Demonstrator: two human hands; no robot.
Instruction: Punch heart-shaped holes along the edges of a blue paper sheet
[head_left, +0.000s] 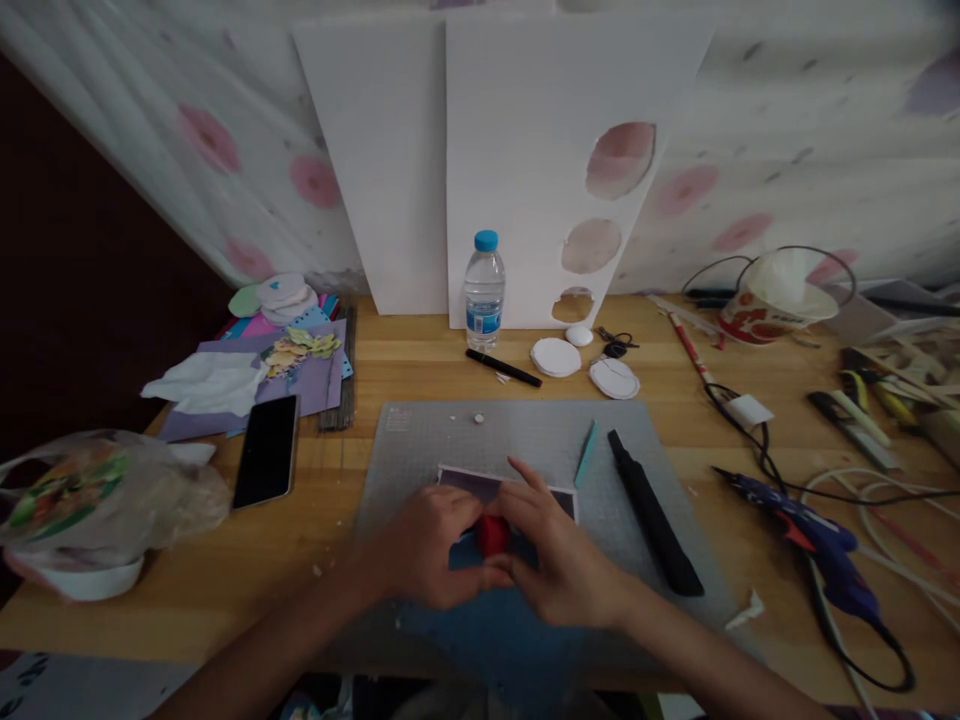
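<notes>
Red piece point(493, 535), too dim to identify further, held over the near half of the grey cutting mat point(517, 430). Left hand point(442, 545) and right hand point(551, 545) both grip it with thumb and fingers, from opposite sides; it lies directly between them, neither nearer. Its long axis cannot be told. Right of the mat, on the bench point(420, 365): a glue gun point(806, 535).

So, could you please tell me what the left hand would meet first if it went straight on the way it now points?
Going rightward, the left hand would most likely meet the red piece at its fingertips, then the right hand; exact depth is unclear.
</notes>
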